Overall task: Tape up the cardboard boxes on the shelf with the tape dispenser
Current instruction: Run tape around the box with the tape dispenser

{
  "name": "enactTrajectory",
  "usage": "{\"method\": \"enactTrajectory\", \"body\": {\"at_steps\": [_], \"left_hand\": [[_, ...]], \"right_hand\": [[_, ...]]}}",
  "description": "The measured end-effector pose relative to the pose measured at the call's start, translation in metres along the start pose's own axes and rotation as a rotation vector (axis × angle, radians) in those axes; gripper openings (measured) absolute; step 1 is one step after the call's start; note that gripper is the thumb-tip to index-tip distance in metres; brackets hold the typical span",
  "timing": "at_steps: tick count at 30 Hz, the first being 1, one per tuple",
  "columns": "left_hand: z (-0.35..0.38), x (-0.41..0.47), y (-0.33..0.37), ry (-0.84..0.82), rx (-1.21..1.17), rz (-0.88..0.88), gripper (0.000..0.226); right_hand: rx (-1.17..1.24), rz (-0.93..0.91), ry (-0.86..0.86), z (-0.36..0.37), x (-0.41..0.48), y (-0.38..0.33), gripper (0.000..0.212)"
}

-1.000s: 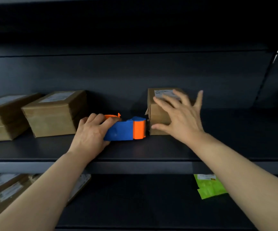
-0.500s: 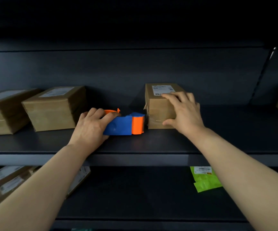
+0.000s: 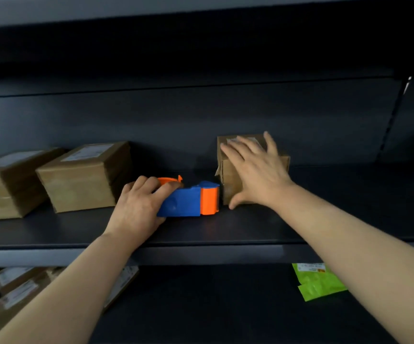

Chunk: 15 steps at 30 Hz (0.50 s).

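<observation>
Gripping the tape dispenser [image 3: 188, 201], left hand [image 3: 138, 207] beside right-hand-pressed [image 3: 255, 175] box [image 3: 228, 167].

Your tape dispenser [image 3: 188, 202] is smooth blue and orange plastic with a faint sheen. The cardboard boxes [image 3: 81, 187] are matt brown, with white paper labels [image 3: 84, 153] on top. The shelf [image 3: 350, 207] you reach over looks like dark, matt painted metal, and the green packets [image 3: 317, 281] below are glossy film.
</observation>
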<state>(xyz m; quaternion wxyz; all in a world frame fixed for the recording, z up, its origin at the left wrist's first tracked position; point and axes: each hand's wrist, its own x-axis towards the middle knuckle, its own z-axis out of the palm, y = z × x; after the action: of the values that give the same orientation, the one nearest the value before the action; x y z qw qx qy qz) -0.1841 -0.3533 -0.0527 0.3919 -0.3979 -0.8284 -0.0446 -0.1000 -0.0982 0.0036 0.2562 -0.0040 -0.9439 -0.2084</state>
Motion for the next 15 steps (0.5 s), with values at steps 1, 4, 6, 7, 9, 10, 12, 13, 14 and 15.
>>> {"method": "enactTrajectory", "body": {"at_steps": [1, 4, 6, 7, 9, 10, 12, 13, 14, 15], "left_hand": [[0.001, -0.001, -0.001, 0.005, 0.000, -0.002, 0.087], [0.003, -0.002, -0.002, 0.014, -0.017, -0.002, 0.089], [0.002, -0.001, -0.002, 0.020, -0.021, -0.015, 0.088], [0.002, -0.001, -0.002, 0.022, -0.020, -0.020, 0.087], [0.003, -0.002, -0.002, 0.015, -0.029, -0.022, 0.084], [0.003, -0.002, -0.003, 0.015, -0.043, -0.028, 0.083], [0.003, -0.002, -0.003, 0.014, -0.077, -0.050, 0.079], [0.003, -0.002, -0.003, 0.013, -0.080, -0.048, 0.079], [0.003, -0.002, -0.002, 0.015, -0.071, -0.037, 0.079], [0.003, -0.002, -0.002, 0.017, -0.059, -0.025, 0.079]], "right_hand": [[-0.014, -0.029, 0.039, 0.005, 0.002, -0.001, 0.128], [0.050, -0.023, 0.208, 0.021, 0.001, -0.004, 0.111], [0.077, -0.013, 0.280, 0.027, 0.001, -0.005, 0.106], [0.082, -0.021, 0.294, 0.029, 0.002, -0.004, 0.106], [0.103, -0.040, 0.298, 0.030, 0.001, -0.001, 0.105], [0.120, -0.049, 0.301, 0.030, 0.000, 0.001, 0.102], [0.168, -0.076, 0.362, 0.032, -0.003, 0.002, 0.085], [0.198, -0.078, 0.420, 0.035, -0.004, 0.001, 0.072], [0.220, -0.066, 0.479, 0.037, -0.004, 0.000, 0.060], [0.232, -0.045, 0.524, 0.040, -0.002, -0.001, 0.051]]}}
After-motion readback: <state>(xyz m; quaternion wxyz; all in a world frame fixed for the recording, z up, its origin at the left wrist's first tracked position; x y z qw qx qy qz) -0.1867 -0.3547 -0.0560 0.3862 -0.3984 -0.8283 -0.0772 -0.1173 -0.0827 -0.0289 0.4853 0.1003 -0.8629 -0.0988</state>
